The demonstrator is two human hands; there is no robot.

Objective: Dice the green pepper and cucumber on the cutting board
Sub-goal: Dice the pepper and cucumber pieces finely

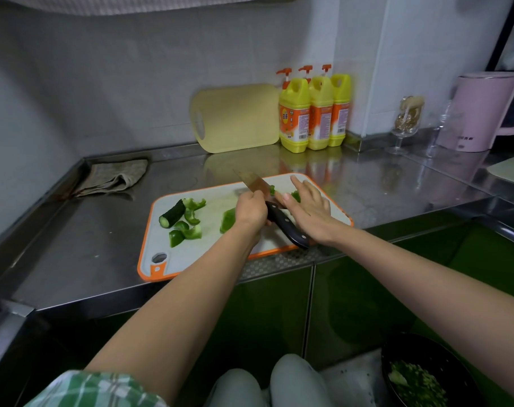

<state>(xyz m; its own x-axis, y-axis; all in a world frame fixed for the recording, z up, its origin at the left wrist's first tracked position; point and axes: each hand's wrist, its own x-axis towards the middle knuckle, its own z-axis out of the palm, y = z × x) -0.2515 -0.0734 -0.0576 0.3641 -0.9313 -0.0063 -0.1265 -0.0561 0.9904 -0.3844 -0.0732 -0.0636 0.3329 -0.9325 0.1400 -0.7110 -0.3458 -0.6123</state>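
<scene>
A white cutting board with an orange rim (161,259) lies on the steel counter. At its left end are a dark cucumber stub (172,214) and several green pepper pieces (191,220). Another pepper chunk (228,220) lies beside my left wrist. My left hand (251,210) grips the knife (257,186) where the blade meets the black handle, blade tilted up and away. My right hand (308,208) is to the right of the blade, fingers straight, thumb by the blade's base. Small pepper bits (296,196) lie under its fingers.
A yellow board (238,118) and three yellow detergent bottles (314,113) stand against the back wall. A crumpled cloth (114,177) lies at the left rear. A stemmed glass (405,124) and a pink kettle (482,110) stand at the right. A dark bowl of chopped greens (420,377) sits below the counter.
</scene>
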